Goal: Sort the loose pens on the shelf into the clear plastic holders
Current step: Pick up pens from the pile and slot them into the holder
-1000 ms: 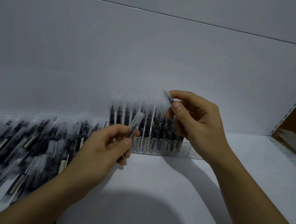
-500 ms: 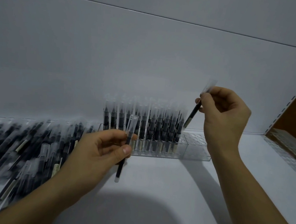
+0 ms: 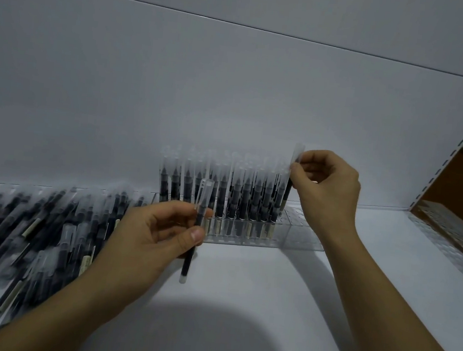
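A clear plastic holder stands on the white shelf against the back wall, with several black pens with frosted caps upright in its left part. My right hand pinches a black pen near its cap, held upright at the right end of the filled rows, its lower end down among the standing pens. My left hand holds another black pen upright in front of the holder, pinched between thumb and fingers. A heap of loose pens lies on the shelf at the left.
The white shelf stretches out in front of the holder. Another clear holder lies at the far right by the perforated shelf upright. The back wall rises directly behind the holder.
My right hand has brought its pen from a tilt in the air down to upright at the right end of the filled rows. The left hand's pen has stayed roughly where it was.
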{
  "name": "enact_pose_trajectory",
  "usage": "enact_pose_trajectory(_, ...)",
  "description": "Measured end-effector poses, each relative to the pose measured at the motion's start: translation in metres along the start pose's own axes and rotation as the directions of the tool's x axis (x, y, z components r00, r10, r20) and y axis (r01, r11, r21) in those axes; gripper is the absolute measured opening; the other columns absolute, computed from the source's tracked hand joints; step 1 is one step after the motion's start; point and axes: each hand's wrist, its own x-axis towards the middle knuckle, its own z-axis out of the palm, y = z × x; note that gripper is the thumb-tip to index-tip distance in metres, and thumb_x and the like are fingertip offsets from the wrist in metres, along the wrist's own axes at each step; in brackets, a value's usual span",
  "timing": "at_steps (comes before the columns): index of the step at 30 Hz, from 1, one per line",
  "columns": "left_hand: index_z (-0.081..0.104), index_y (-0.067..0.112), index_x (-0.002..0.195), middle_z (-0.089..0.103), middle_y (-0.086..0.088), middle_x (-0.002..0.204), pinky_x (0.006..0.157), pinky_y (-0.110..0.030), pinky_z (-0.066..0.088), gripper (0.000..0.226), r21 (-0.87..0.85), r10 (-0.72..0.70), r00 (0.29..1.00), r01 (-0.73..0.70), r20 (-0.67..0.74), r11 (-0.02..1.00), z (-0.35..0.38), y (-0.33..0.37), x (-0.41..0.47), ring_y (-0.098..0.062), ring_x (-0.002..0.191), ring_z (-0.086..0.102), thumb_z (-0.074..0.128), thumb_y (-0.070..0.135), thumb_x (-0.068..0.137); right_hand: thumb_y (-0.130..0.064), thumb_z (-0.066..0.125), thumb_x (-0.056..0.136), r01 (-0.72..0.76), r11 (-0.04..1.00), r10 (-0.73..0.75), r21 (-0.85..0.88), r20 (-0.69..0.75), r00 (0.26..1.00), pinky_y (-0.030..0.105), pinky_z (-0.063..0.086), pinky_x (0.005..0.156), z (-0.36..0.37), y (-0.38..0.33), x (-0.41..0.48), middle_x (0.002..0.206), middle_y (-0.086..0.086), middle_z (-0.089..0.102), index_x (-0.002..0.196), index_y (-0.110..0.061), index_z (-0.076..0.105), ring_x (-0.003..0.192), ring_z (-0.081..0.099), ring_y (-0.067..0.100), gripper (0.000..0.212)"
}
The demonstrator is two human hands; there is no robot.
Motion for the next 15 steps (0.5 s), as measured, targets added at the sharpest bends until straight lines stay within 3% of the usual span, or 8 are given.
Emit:
enact_pose_trajectory(3, 0.078, 0.022, 0.098, 0.078, 0.000, 0.097, 0.070, -0.020, 0.059, 0.028, -0.007, 0.005, 1.000, -0.005, -0.002, 1.000, 0.0006, 0.0012, -0.0004, -0.017, 0.091, 0.075, 0.071, 0.019, 0.071, -0.008, 0.073, 0.083, -0.005, 0.999, 0.007, -0.042, 0.042, 0.999, 0.016, 0.053, 0.066, -0.0017, -0.0019, -0.0009, 0.072, -0.011, 0.067, 0.093, -0.022, 0.068, 0.063, 0.061, 0.002, 0.018)
enact_pose_trajectory(7, 0.080, 0.030, 0.087, 0.078, -0.001, 0.097, 0.069, -0.021, 0.059, 0.022, -0.033, 0.019, 1.000, -0.019, -0.003, 0.999, 0.0007, 0.0025, -0.0015, -0.017, 0.089, 0.075, 0.071, 0.019, 0.070, -0.008, 0.072, 0.080, -0.048, 0.996, 0.056, -0.076, 0.106, 0.993, 0.044, 0.063, 0.076, -0.0044, -0.0026, 0.0003, 0.075, -0.006, 0.068, 0.088, -0.024, 0.067, 0.071, 0.069, 0.021, 0.019)
enact_pose_trajectory(9, 0.079, 0.029, 0.086, 0.078, -0.002, 0.097, 0.068, -0.021, 0.059, 0.021, -0.045, 0.021, 1.000, -0.021, -0.006, 0.999, 0.0008, 0.0031, -0.0016, -0.019, 0.088, 0.075, 0.071, 0.018, 0.070, -0.008, 0.072, 0.079, -0.052, 0.996, 0.060, -0.076, 0.116, 0.991, 0.047, 0.062, 0.077, -0.0051, -0.0032, 0.0006, 0.075, -0.006, 0.068, 0.087, -0.025, 0.066, 0.072, 0.069, 0.023, 0.019)
enact_pose_trajectory(15, 0.080, 0.030, 0.089, 0.077, -0.006, 0.097, 0.068, -0.022, 0.059, 0.023, -0.041, 0.019, 1.000, -0.019, 0.003, 0.999, 0.0014, 0.0037, -0.0014, -0.022, 0.088, 0.075, 0.072, 0.017, 0.071, -0.009, 0.072, 0.081, -0.009, 0.990, 0.030, -0.141, 0.143, 0.989, 0.025, 0.058, 0.069, -0.0071, -0.0035, 0.0015, 0.077, -0.007, 0.070, 0.087, -0.026, 0.066, 0.071, 0.068, 0.014, 0.019)
